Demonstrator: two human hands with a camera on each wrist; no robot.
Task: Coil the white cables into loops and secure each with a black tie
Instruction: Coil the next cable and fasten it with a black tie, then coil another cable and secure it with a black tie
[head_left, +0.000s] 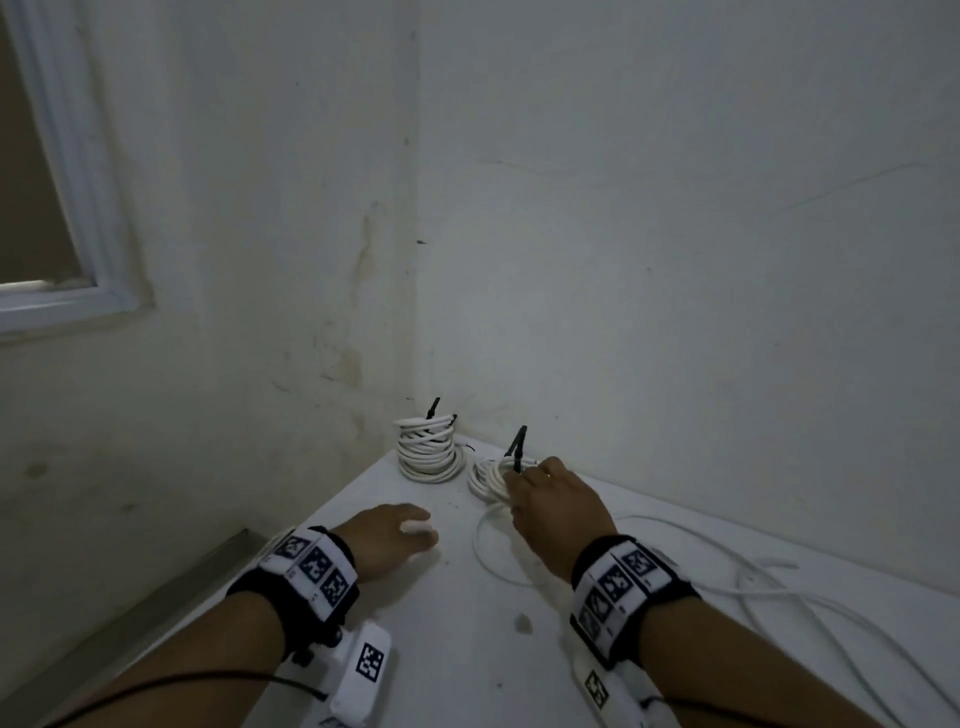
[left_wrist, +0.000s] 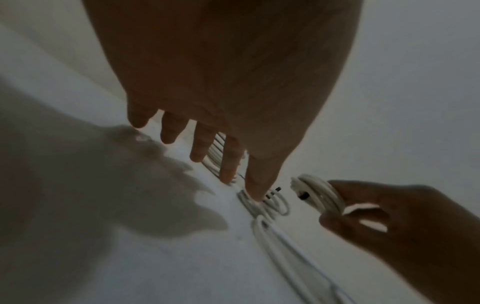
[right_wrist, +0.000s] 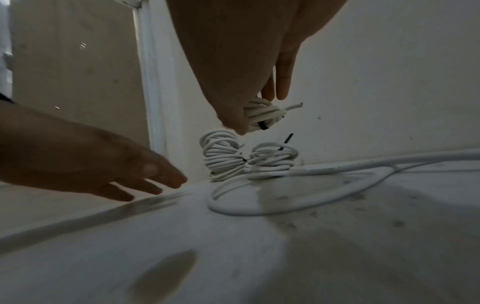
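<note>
1. Right hand (right_wrist: 241, 86): thumb and fingers clamped round a small coiled white cable (right_wrist: 262, 115), bound by a black tie (right_wrist: 263, 125), held clear above the table (head_left: 457, 649). The right wrist view shows the coil off the surface with a cut cable end sticking out to one side; in the head view the hand's back hides nearly all of it.

2. Left hand (head_left: 387, 540): fingers straight and spread apart, holding nothing, low over the table's left part (the left wrist view shows the gaps between the fingers; whether the tips touch the surface cannot be told).

3. Tied coils, two: a taller stacked coil (head_left: 430, 449) in the far corner against the walls, and a flatter coil (head_left: 488, 480) just beside it on the right. Each carries a black tie with its tail standing up. The right wrist view shows the two touching side by side.

4. Loose white cable (head_left: 779, 592): uncoiled, trailing across the table's right side, with one open loop lying below the right hand.

5. Window frame (head_left: 78, 208): left wall, head view.
</note>
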